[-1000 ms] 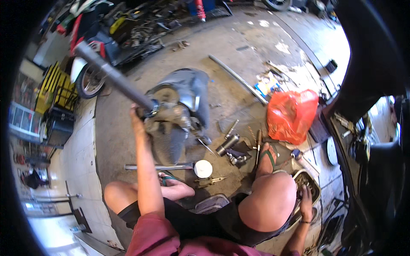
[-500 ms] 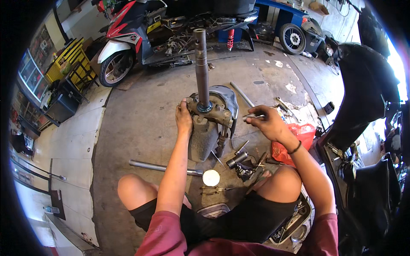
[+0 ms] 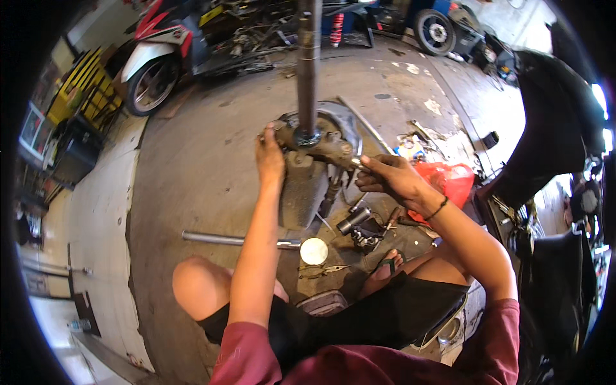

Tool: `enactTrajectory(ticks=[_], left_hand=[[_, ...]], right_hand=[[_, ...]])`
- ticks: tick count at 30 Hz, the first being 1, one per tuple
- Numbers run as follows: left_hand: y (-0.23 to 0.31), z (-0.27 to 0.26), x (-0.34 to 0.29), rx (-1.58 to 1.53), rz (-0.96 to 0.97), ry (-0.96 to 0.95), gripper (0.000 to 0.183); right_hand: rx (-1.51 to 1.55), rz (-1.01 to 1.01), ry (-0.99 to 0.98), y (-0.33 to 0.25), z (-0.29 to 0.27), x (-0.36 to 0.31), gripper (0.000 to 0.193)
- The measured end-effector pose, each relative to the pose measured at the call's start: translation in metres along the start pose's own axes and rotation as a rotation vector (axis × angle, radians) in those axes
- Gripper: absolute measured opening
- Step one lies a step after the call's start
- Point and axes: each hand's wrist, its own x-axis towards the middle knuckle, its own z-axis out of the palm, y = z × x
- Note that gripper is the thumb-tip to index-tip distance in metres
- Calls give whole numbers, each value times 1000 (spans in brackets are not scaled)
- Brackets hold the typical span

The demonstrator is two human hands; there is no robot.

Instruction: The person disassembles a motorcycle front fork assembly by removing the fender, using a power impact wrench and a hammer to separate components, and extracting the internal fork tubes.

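A dark steering stem [image 3: 308,77] stands upright from a motorcycle fork clamp [image 3: 330,149], with a dark grey mudguard [image 3: 300,196] beneath it. My left hand [image 3: 270,157] is closed around the clamp's left end. At its right end, my right hand [image 3: 399,179] pinches a small silver bolt-like piece [image 3: 357,163] between thumb and fingers. This piece meets the clamp's edge; whether it sits in a hole I cannot tell. A fork leg [image 3: 332,192] hangs below the clamp's right side.
Near my knees lie a steel tube [image 3: 212,238], a round pale-topped tub [image 3: 314,251], pliers [image 3: 321,270] and a black cylindrical part [image 3: 354,220]. A red plastic bag [image 3: 454,186] is right of my right hand. Behind stands a red-and-white scooter [image 3: 154,48]; black bodywork [image 3: 552,122] rises at right.
My right hand has moved left and brought the silver piece against the clamp's right end. My left hand keeps its hold. The view has shifted, and my right knee has lowered outward.
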Motion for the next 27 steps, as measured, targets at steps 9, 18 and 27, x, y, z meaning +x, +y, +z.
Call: enactTrajectory(ticks=[9,18,27], left_hand=[[-41,-14,30,-251,-108,-275,65],[16,-3,-9,-353,-274,-382,68],[6,1,-20,-333,-275,-359,67]], right_hand=[[-646,-552,267,6,-8,2,34],[-678,-636,247,19,-3,-2,43],[-1104,-706,308,-28,-49,-51,75]])
